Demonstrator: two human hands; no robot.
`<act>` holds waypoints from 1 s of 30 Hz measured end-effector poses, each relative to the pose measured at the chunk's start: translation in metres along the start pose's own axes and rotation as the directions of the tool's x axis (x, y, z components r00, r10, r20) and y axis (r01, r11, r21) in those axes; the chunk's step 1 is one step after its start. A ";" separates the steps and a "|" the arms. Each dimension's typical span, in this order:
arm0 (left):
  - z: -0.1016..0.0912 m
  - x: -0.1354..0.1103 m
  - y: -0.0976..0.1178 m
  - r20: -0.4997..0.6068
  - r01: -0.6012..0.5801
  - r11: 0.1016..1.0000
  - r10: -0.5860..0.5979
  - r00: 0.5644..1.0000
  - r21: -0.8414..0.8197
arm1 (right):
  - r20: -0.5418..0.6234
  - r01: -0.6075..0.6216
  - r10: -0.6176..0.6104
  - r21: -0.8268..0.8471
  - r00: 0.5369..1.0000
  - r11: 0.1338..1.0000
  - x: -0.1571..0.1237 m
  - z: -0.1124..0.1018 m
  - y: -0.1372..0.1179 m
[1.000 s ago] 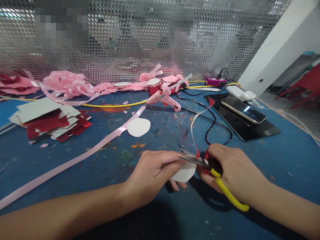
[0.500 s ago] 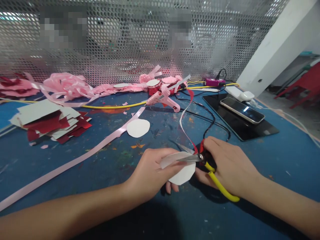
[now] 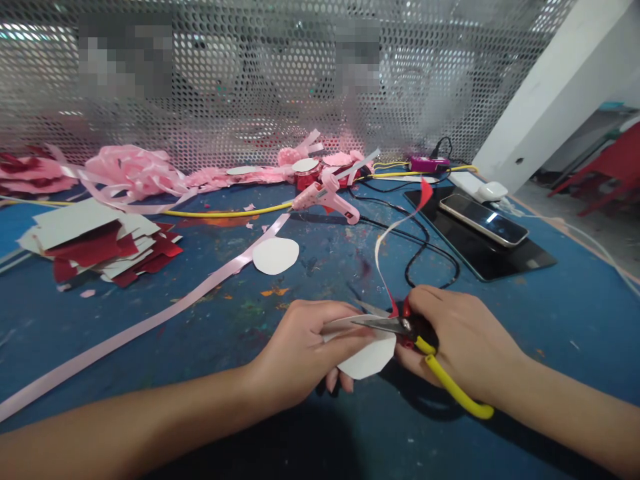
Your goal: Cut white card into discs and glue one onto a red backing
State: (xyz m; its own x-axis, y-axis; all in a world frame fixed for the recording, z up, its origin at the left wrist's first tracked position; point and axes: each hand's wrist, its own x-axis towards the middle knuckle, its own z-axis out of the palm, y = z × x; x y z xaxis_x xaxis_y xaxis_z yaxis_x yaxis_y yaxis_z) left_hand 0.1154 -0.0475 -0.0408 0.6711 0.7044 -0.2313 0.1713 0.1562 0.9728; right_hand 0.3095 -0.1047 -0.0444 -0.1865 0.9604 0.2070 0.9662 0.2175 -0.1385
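My left hand (image 3: 305,350) pinches a white rounded card piece (image 3: 367,357) low over the blue table (image 3: 150,400). My right hand (image 3: 463,340) grips yellow-handled scissors (image 3: 430,363), whose blades cross the card's top edge. A thin red and white trimmed strip (image 3: 395,233) curls up from the blades.
A pink glue gun (image 3: 327,195) and black cords (image 3: 425,250) lie behind my hands. A phone (image 3: 483,219) rests on a dark tablet (image 3: 505,257) at right. A white oval cutout (image 3: 276,255), a long pink ribbon (image 3: 140,325), stacked red and white card (image 3: 95,243) and pink bows (image 3: 135,170) lie left.
The scissors have kept cutting round the card. The trimmed strip swung left, then back right and higher. Both hands rose slightly, then dropped back.
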 end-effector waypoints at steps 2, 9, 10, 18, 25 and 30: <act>0.001 0.000 0.001 -0.008 0.011 1.000 -0.011 1.000 0.002 | -0.001 0.005 -0.005 -0.019 1.000 1.000 0.000 0.000 0.001; -0.006 0.003 0.008 0.040 0.050 0.999 -0.050 0.998 -0.007 | 0.029 0.007 -0.005 -0.075 1.000 0.997 0.001 -0.005 0.004; -0.008 0.003 0.009 0.055 0.059 0.998 -0.059 0.997 -0.003 | 0.037 0.005 -0.002 -0.078 0.999 0.997 0.002 -0.005 0.005; -0.010 0.013 0.003 -0.004 -0.003 0.963 0.002 1.000 -0.270 | 0.047 -0.130 0.127 0.055 0.991 0.990 0.006 -0.002 0.008; -0.002 0.003 0.001 0.073 0.011 0.995 -0.004 0.997 -0.100 | 0.062 -0.102 0.096 0.116 0.993 0.988 0.007 -0.002 0.002; -0.004 -0.002 0.002 0.073 -0.040 0.994 0.032 0.997 0.105 | 0.049 -0.052 0.050 0.053 0.998 0.997 0.005 -0.002 -0.001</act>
State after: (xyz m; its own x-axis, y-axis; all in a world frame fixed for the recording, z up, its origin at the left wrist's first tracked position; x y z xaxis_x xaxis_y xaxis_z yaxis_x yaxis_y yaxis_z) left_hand 0.1114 -0.0459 -0.0381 0.7273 0.6563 -0.2006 0.2193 0.0548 0.9741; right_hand 0.3074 -0.1001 -0.0417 -0.1469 0.9773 0.1524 0.9638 0.1761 -0.2001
